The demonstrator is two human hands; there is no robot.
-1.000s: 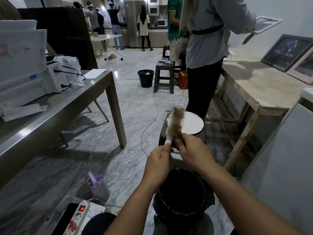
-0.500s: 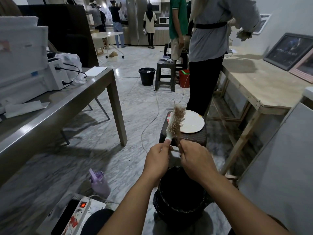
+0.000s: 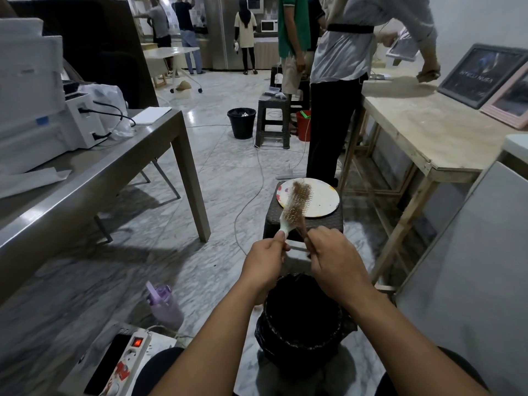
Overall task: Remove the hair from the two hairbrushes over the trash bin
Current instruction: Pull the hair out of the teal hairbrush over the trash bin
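Note:
A white hairbrush (image 3: pixel 295 208) matted with brown hair stands upright above the black trash bin (image 3: pixel 303 324). My left hand (image 3: pixel 264 262) grips its handle from below. My right hand (image 3: pixel 334 260) pinches the lower end of the brown hair (image 3: pixel 303 234), which peels off the bristles near the handle. Both hands hover just beyond the bin's far rim. No second brush is in view.
A white plate (image 3: pixel 323 200) lies on a dark stool (image 3: pixel 303 224) behind the brush. Also around: a steel table (image 3: pixel 100 172) on the left, a wooden table (image 3: pixel 428 132) on the right, a person standing ahead (image 3: pixel 340 81), a purple bottle (image 3: pixel 164 305) and a power strip (image 3: pixel 128 355) on the floor.
My right hand has drawn the lower hair away from the bristles toward the handle. The view tilted slightly; the brush stayed over the bin.

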